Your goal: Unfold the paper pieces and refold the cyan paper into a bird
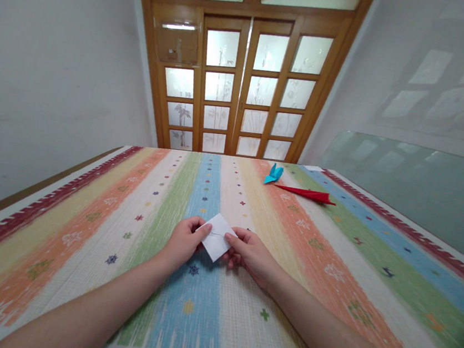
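A small square of folded white paper point(215, 246) is held up over the blue stripe of the tablecloth, turned so one corner points toward me. My left hand point(186, 240) pinches its left corner, thumb on top. On the opposite corner, my right hand point(250, 252) grips it the same way, with the other fingers curled underneath. A thin crease or slit line runs across the paper's middle. The fingers beneath the sheet are partly hidden.
Farther back on the right lie a blue folded-paper figure point(274, 174) and a long red folded-paper dart point(307, 194). The striped tablecloth point(120, 273) covers the table. Walls flank both sides, and wooden glazed doors point(242, 86) stand beyond the far edge.
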### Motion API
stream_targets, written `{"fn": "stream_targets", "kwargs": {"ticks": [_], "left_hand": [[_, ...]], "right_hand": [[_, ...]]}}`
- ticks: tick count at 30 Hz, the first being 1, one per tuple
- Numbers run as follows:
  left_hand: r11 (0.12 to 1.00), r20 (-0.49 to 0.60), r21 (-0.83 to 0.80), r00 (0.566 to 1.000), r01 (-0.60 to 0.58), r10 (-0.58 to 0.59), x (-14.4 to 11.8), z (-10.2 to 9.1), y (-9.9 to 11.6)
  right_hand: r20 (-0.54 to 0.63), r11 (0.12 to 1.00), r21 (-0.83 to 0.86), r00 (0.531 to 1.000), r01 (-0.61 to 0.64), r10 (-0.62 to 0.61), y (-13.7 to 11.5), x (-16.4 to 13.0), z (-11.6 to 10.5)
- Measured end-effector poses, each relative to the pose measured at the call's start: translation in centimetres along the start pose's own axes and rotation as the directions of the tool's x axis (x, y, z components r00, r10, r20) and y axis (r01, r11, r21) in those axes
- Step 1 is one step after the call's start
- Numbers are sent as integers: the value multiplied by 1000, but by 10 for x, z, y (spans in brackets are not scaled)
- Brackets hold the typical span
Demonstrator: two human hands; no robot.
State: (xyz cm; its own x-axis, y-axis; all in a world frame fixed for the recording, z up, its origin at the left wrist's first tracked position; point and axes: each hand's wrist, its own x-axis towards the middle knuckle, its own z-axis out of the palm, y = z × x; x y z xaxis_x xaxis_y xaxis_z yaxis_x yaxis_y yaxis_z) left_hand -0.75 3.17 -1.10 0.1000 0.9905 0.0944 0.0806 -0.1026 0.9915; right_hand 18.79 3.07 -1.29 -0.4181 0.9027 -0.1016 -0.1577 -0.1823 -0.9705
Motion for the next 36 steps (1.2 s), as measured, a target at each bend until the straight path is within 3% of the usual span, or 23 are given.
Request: {"fn": "stream_targets", "kwargs": {"ticks": [7,11,21,31,36], "left_hand": [[996,87,-33,993,79,-76,-2,2,0],[998,120,-5,991,66,-65,-2,2,-2],[994,76,-81,995,73,-66,-3,3,3],[996,46,-87,999,-24,29,-4,4,4],[995,74,-93,997,-17,24,-5,5,6]], "right_hand": [[4,998,-70,1000,-9,9,3,-1,-1],[17,999,-40,1000,-10,11,2,0,-1],[-4,1000,10,1000,-5,5,6,4,-5],[-54,999,28,998,-19,20,3,4,-6],[-42,999,34,999,12,-11,2,4,-4]]}}
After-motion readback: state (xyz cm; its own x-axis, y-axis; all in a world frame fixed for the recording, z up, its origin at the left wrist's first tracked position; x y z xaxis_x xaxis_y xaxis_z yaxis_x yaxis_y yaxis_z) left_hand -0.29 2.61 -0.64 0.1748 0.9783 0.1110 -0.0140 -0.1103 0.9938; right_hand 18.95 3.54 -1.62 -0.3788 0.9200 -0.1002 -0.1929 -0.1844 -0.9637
